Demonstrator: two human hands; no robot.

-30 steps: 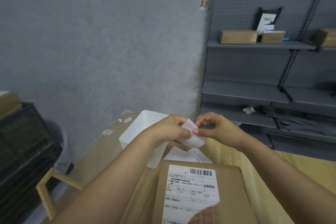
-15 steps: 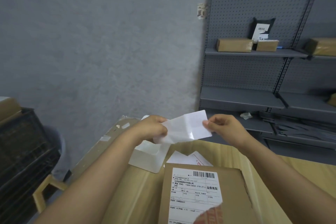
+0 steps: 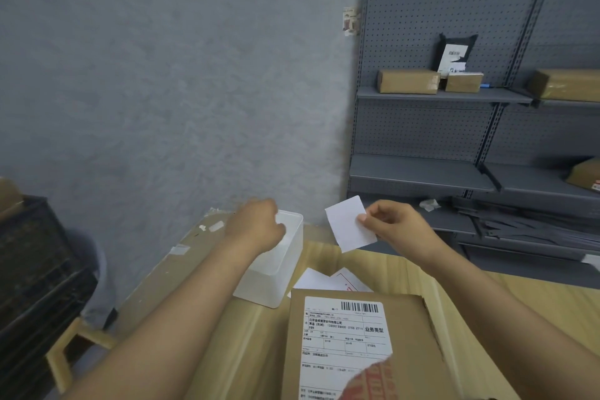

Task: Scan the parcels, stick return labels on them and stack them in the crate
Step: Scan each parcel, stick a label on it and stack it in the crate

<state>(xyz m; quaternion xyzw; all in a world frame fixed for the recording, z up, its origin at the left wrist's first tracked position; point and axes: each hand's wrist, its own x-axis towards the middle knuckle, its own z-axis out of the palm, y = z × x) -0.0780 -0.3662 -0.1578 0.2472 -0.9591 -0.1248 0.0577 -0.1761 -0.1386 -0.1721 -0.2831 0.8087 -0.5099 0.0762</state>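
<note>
1. Right hand [image 3: 394, 226] pinches the small blank white rectangular label [image 3: 350, 224] by its right edge, held in the air above the light wooden table [image 3: 519, 295], beyond the flat brown cardboard parcel [image 3: 357, 347] w/ its printed barcode slip.
2. Risk: label is held by one edge only, so it could curl, stick to fingers or land crooked, maybe over the barcode.
3. Left hand [image 3: 256, 224] reaches into the translucent white plastic tub [image 3: 276, 269]; fingers curled, contents can't tell. Could tip the light tub.
4. Parcel's near end is cut off by frame. Black slatted plastic crate [image 3: 32, 269] at left only partly seen, inside hidden. Label's sticky side not visible.
</note>
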